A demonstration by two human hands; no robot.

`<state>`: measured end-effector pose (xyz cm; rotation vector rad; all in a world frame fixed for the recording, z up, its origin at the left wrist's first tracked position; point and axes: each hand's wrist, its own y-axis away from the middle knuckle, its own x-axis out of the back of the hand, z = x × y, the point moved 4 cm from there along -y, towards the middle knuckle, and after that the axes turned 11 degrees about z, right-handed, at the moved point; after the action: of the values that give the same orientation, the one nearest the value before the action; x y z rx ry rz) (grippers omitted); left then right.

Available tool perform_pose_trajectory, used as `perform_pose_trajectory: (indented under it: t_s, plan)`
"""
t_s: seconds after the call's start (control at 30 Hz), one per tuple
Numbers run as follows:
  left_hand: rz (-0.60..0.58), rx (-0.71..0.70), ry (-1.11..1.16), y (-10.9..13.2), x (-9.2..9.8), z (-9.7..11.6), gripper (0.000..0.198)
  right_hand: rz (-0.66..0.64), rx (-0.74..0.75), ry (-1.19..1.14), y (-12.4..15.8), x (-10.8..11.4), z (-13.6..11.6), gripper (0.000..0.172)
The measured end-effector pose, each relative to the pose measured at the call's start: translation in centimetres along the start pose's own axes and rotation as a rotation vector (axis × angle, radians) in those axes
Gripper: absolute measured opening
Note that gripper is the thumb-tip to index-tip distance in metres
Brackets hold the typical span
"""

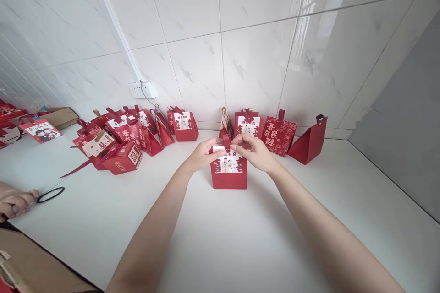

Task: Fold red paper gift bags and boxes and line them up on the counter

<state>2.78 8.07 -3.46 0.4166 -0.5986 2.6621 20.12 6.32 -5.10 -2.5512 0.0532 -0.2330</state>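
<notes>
A red gift box (229, 181) stands upright on the white table in front of me, its face printed with a couple and large characters on a white panel. A red ribbon loop (226, 140) rises from its top. My left hand (205, 153) pinches the top edge at the left of the ribbon. From the other side, my right hand (252, 149) closes its thumb and fingers on the top edge, close to the ribbon. Whether either hand also grips the ribbon is hard to make out.
Several similar red boxes (280, 135) stand along the tiled wall behind. A cluster of red boxes (123, 158) sits to the left. Another person's hand (17, 203) rests near a black ring (50, 195) at far left, above a cardboard box (37, 261). A power strip (142, 90) is on the wall.
</notes>
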Motion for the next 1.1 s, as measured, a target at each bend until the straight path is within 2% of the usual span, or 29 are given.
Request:
perform_pose_trajectory:
  t_s: [0.1, 0.3, 0.4, 0.5, 0.63, 0.73, 0.97, 1.1]
  plan:
    - [0.066, -0.002, -0.091, -0.1, 0.3, -0.5, 0.031, -0.022, -0.088, -0.019, 0.1, -0.9, 0.8, 0.023]
    - [0.114, -0.013, -0.134, -0.4, 0.3, -1.4, 0.03, -0.082, -0.39, -0.346, 0.7, -1.7, 2.0, 0.03]
    - [0.131, -0.028, -0.119, -0.4, 0.2, -1.4, 0.03, -0.082, -0.441, -0.406, 0.8, -1.9, 2.5, 0.032]
    - [0.135, -0.014, -0.112, -0.4, 0.1, -1.5, 0.031, -0.078, -0.37, -0.339, 0.6, -1.8, 2.6, 0.031]
    - [0.143, -0.016, -0.109, -0.3, 0.1, -1.6, 0.032, 0.004, -0.135, -0.06, 0.4, -1.2, 1.8, 0.027]
    - [0.122, -0.028, -0.119, -0.3, 0.0, -1.2, 0.031, 0.014, -0.021, 0.079, 0.3, -0.8, 1.1, 0.024]
    - [0.009, -0.062, -0.239, 0.2, -0.2, 1.3, 0.024, -0.215, 0.001, 0.125, 0.1, 0.6, -0.7, 0.025]
    - [-0.004, -0.103, -0.342, 0.4, -0.4, 2.3, 0.02, -0.199, 0.049, 0.207, 0.1, 0.8, -1.9, 0.02]
